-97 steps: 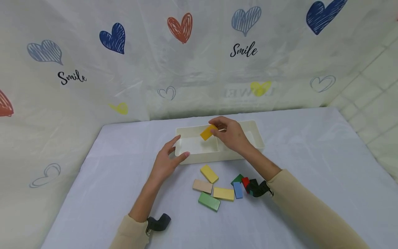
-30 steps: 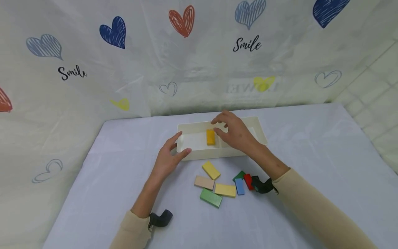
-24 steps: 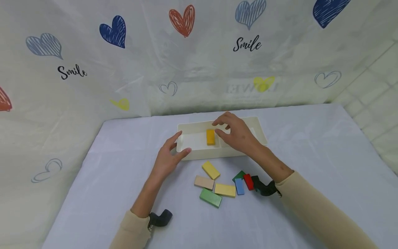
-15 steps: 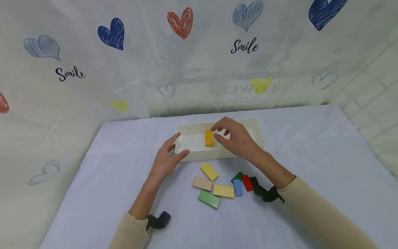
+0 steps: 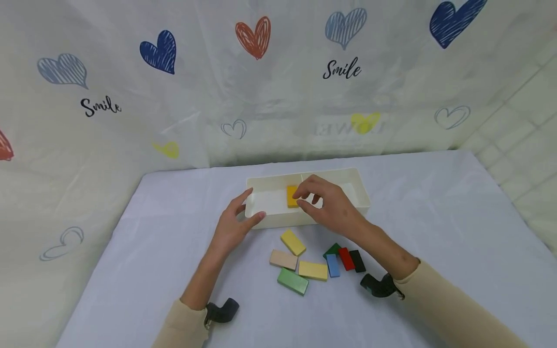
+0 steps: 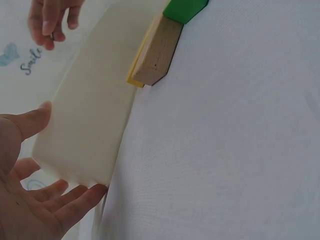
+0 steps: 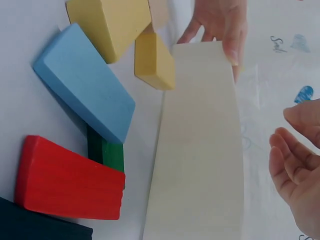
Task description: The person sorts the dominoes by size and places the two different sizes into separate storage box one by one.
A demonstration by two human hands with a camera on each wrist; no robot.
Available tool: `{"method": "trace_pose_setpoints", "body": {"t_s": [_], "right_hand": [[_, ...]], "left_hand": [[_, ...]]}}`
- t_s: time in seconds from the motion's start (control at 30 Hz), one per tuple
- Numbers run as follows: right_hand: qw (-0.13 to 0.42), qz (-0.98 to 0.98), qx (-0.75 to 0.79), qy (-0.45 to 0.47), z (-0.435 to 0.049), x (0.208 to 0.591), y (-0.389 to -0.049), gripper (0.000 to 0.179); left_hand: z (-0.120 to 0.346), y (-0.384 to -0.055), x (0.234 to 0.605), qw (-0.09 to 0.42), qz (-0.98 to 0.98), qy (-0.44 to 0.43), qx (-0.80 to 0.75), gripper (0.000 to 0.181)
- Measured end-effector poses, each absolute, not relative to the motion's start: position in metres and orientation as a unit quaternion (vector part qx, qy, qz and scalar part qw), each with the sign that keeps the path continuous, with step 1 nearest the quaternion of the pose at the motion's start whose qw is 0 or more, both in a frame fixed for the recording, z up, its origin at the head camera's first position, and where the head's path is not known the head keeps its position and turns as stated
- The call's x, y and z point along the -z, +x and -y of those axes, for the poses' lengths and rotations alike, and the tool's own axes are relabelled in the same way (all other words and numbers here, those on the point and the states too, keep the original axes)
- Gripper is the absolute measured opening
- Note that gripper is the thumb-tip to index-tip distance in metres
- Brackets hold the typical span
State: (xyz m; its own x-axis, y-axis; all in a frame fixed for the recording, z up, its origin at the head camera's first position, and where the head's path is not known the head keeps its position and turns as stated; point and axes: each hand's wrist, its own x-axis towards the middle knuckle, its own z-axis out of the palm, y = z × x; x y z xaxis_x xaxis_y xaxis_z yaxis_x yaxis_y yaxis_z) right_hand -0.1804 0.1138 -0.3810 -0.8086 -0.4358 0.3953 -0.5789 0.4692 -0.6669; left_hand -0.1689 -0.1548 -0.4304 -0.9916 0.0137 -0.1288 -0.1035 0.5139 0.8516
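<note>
In the head view a long white divided box [image 5: 283, 222] stands toward the back of the table. My left hand [image 5: 230, 227] rests at its left end, fingers extended and thumb near the front rim; the left wrist view shows fingertips [image 6: 102, 189] touching the end. Inside the left compartment, beside the divider, is a deep yellow block [image 5: 290, 197]. My right hand [image 5: 328, 202] hovers over the divider with nothing held, its thumb and loosely bent fingers apart. Its fingertips partly cover the yellow block's right edge.
Before the box lie pale yellow blocks [image 5: 293, 242], a wooden block [image 5: 283, 259], a light green block [image 5: 293, 281], a blue block [image 5: 332, 265], a dark green block [image 5: 332, 249], a red block [image 5: 346, 259] and a black block [image 5: 358, 261]. A hearts-printed sheet [image 5: 278, 96] hangs behind.
My right hand held the deep yellow block over the left compartment; it has let go and the block now sits inside. The hand has since drawn slightly nearer, uncovering the black block. My left hand stays put.
</note>
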Motion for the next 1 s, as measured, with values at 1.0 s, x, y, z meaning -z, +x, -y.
{"method": "trace_pose_setpoints", "body": {"t_s": [1.0], "right_hand": [[0.016,0.838,-0.439,0.324,-0.113,0.388,-0.159,0.017]], "left_hand": [[0.155,-0.168,0.43,0.053,-0.864,-0.024,-0.499,0.078]]}}
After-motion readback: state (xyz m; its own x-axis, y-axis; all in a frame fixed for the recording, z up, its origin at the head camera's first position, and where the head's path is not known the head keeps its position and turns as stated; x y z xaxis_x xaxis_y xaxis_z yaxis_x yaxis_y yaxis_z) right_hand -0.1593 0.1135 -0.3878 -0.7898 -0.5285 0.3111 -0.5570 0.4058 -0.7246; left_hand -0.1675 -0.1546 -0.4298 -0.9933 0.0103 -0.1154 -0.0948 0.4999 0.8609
